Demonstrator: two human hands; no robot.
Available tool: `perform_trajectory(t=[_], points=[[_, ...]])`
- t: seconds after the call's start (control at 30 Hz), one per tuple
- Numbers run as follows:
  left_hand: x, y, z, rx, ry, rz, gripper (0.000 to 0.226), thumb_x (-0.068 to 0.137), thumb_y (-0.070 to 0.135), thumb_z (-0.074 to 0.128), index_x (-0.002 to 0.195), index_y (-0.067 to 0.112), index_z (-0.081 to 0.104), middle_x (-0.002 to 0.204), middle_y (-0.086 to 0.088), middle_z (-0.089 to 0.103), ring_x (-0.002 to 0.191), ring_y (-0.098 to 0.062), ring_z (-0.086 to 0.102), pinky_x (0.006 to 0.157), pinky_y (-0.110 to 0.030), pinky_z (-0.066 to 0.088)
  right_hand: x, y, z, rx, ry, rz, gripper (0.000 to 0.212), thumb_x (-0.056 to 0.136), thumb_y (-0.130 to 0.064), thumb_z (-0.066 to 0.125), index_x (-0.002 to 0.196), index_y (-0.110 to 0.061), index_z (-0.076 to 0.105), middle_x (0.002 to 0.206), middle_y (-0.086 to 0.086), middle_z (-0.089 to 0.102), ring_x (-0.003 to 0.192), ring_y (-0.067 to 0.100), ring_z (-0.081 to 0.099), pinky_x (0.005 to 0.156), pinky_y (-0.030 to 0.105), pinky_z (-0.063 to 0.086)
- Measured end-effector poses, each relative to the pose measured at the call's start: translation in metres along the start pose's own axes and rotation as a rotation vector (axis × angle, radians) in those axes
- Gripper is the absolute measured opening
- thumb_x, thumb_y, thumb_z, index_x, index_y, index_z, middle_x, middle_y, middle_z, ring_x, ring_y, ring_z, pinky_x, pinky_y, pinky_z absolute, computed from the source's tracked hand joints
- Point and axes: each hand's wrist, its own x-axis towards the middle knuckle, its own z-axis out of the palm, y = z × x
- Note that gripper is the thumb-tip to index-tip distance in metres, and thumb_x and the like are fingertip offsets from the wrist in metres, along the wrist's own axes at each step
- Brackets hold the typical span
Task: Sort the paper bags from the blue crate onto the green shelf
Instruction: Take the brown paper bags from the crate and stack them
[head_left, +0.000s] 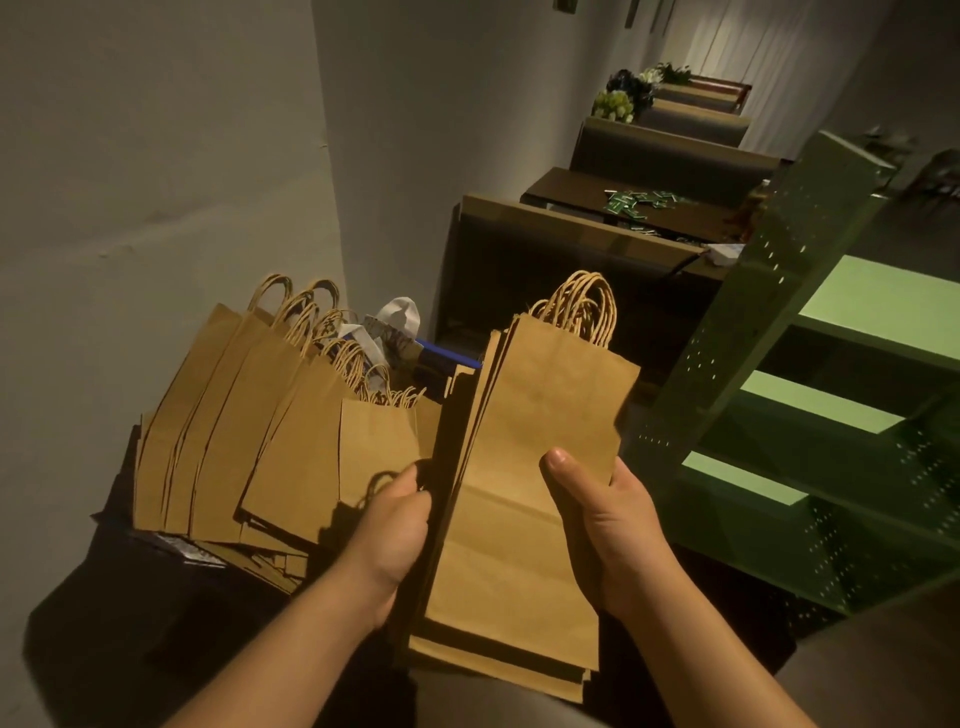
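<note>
I hold a stack of flat brown paper bags (524, 499) with twisted handles upright in front of me. My left hand (392, 535) grips the stack's left edge, and my right hand (608, 525) grips its right side with the thumb across the front. More brown paper bags (244, 431) stand fanned out to the left, leaning toward the wall. A strip of the blue crate (447, 353) shows behind them; the rest of it is hidden. The green shelf (810, 395) stands at the right with bare light-green boards.
A grey wall (156, 182) closes off the left. Dark booth seats and a table (613, 208) with small green items run away behind the crate. White plastic bags (395, 322) poke up behind the fanned bags. The floor below is dark.
</note>
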Motion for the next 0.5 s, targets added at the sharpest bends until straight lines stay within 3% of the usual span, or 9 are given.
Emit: perform_trajectory(t=[0.07, 0.17, 0.23, 0.3, 0.4, 0.5], points=[[0.002, -0.005, 0.002, -0.064, -0.013, -0.01, 0.071, 0.088, 0.048, 0.062, 0.154, 0.032, 0.041, 0.151, -0.008, 0.054, 0.138, -0.034, 0.052, 0.114, -0.062, 0.039, 0.0, 0.003, -0.003, -0.028, 0.008, 0.007, 0.052, 0.072, -0.039, 0.081, 0.119, -0.028, 0.061, 0.111, -0.004, 0.073, 0.103, 0.017, 0.069, 0.08, 0.027, 0.049], [-0.006, -0.001, 0.016, -0.073, -0.005, -0.032, 0.078, 0.085, 0.078, 0.057, 0.144, 0.026, 0.054, 0.139, -0.006, 0.065, 0.132, -0.031, 0.056, 0.116, -0.057, 0.039, 0.001, 0.006, -0.007, -0.125, 0.021, 0.011, 0.04, 0.082, -0.036, 0.079, 0.117, -0.031, 0.06, 0.11, -0.005, 0.072, 0.101, 0.017, 0.067, 0.077, 0.029, 0.049], [-0.005, -0.007, 0.018, -0.052, -0.053, -0.057, 0.102, 0.065, 0.096, 0.057, 0.14, 0.027, 0.057, 0.133, -0.004, 0.069, 0.13, -0.03, 0.059, 0.115, -0.057, 0.04, 0.002, 0.01, -0.009, -0.195, 0.018, 0.016, 0.037, 0.084, -0.037, 0.079, 0.116, -0.033, 0.059, 0.11, -0.006, 0.071, 0.1, 0.016, 0.067, 0.075, 0.03, 0.05], [-0.004, -0.009, 0.022, -0.067, -0.072, -0.037, 0.124, 0.051, 0.097, 0.066, 0.151, 0.029, 0.046, 0.139, -0.005, 0.066, 0.131, -0.031, 0.058, 0.114, -0.058, 0.042, 0.004, 0.014, -0.009, -0.253, 0.022, 0.024, 0.042, 0.084, -0.039, 0.079, 0.12, -0.032, 0.058, 0.111, -0.008, 0.069, 0.099, 0.014, 0.066, 0.074, 0.028, 0.05], [-0.003, -0.012, 0.031, -0.023, -0.061, -0.008, 0.143, 0.046, 0.089, 0.08, 0.163, 0.034, 0.018, 0.157, -0.007, 0.047, 0.141, -0.031, 0.048, 0.114, -0.057, 0.042, 0.008, 0.024, -0.011, -0.365, 0.024, 0.046, 0.052, 0.081, -0.051, 0.079, 0.123, -0.031, 0.057, 0.125, -0.005, 0.062, 0.105, 0.014, 0.063, 0.079, 0.028, 0.051], [-0.002, -0.018, 0.033, 0.031, -0.09, 0.075, 0.128, 0.051, 0.082, 0.086, 0.157, 0.045, 0.025, 0.159, 0.0, 0.045, 0.144, -0.027, 0.046, 0.113, -0.057, 0.044, 0.011, 0.029, -0.013, -0.49, 0.031, 0.094, 0.072, 0.081, -0.058, 0.075, 0.136, -0.024, 0.044, 0.136, 0.0, 0.048, 0.111, 0.02, 0.058, 0.087, 0.035, 0.054]])
